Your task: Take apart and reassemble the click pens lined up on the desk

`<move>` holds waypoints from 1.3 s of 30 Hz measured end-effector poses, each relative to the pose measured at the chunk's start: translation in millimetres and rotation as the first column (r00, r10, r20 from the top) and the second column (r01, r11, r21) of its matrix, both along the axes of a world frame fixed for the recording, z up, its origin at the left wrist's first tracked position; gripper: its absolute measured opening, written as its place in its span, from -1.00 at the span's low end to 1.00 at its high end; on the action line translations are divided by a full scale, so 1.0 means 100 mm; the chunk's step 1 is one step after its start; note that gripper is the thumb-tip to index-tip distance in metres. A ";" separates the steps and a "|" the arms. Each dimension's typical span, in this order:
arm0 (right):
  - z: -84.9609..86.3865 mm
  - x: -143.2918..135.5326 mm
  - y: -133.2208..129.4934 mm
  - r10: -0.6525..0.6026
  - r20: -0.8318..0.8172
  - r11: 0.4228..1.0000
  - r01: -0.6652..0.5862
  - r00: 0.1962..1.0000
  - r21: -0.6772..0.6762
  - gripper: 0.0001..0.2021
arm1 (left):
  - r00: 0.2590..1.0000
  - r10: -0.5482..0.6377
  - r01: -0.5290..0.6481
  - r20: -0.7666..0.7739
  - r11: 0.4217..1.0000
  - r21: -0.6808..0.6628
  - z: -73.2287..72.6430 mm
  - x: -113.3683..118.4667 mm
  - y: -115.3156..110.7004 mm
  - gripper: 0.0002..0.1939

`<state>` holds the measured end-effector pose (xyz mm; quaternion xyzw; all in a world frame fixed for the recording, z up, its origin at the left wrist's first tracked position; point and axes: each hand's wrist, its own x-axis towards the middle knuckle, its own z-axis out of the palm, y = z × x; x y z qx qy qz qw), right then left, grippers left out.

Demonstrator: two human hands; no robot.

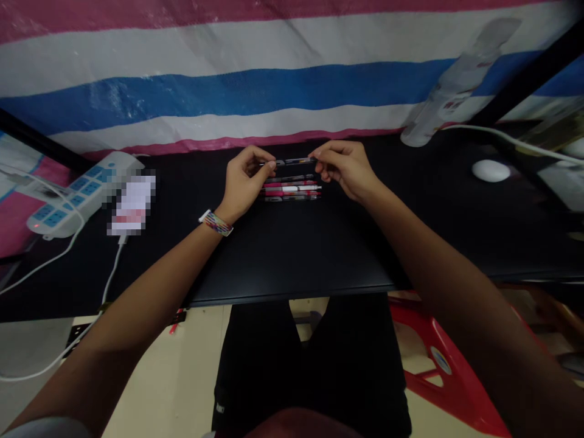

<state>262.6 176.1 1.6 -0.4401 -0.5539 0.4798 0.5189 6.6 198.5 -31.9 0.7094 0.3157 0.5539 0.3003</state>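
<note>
Between my two hands lies a dark, partly clear pen (294, 162), level from left to right. My left hand (249, 176), with a colourful woven band (216, 222) on its wrist, pinches the pen's left end between thumb and fingers. At the other end, the fingertips of my right hand (344, 164) close on the tip. Just nearer to me, several more pens lie side by side on the black desk (292, 255). Among them are a red and white pen (294, 189) and a clear pen with a grey clip (292, 198). My left thumb partly covers their left ends.
A white power strip (86, 194) and a blurred-out phone (134, 204) on a cable lie at the left. To the right stand a clear bottle (456, 85) and a white mouse (491, 171). A striped sheet (255, 91) hangs behind. A red stool (449, 365) stands below.
</note>
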 end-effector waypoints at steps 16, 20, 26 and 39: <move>-0.02 -0.03 -0.01 0.045 -0.210 0.982 -0.082 0.977 -0.173 -0.87 | 0.999 -0.029 0.028 -0.015 0.998 -0.050 -0.01 -0.05 0.04 -0.68; -0.06 -0.03 -0.01 0.068 -0.190 0.983 -0.098 0.979 -0.155 -0.85 | 1.000 0.014 -0.015 -0.010 0.995 -0.094 -0.01 -0.04 0.04 -0.54; -0.05 -0.01 -0.02 0.069 -0.120 0.992 -0.081 0.990 -0.098 -0.89 | 0.999 0.035 -0.038 -0.024 0.993 -0.114 -0.01 -0.04 0.04 -0.45; -0.12 0.01 0.08 -0.027 -0.120 0.997 0.018 0.992 -0.075 -0.85 | 0.998 0.006 -0.016 -0.068 0.989 -0.145 0.01 -0.07 0.06 -0.47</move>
